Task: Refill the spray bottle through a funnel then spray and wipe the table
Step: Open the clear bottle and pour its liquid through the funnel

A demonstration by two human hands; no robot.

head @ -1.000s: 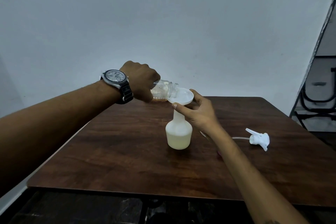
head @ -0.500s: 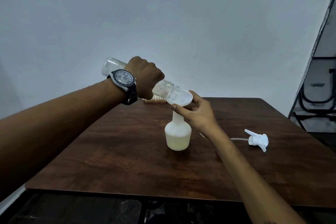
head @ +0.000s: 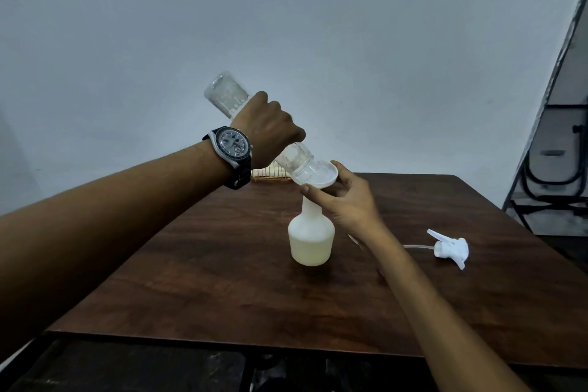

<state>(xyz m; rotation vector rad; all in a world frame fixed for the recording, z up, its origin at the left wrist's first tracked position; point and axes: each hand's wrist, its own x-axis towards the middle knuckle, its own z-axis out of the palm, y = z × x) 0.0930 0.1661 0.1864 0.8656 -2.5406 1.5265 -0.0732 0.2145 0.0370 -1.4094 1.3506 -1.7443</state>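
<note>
Tipped steeper than a moment ago: clear bottle point(head: 294, 158) clenched in left hand point(head: 266, 128), mouth down in funnel point(head: 323, 181). Right hand point(head: 345, 202) pinching funnel rim atop spray bottle point(head: 311, 238).

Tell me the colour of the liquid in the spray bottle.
Pale yellowish-white, seen through the spray bottle in the head view.

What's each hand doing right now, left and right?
Left hand: closed around the clear bottle, tipped mouth-down into the funnel.
Right hand: fingers pinching the funnel rim, steadying it on the spray bottle.
</note>
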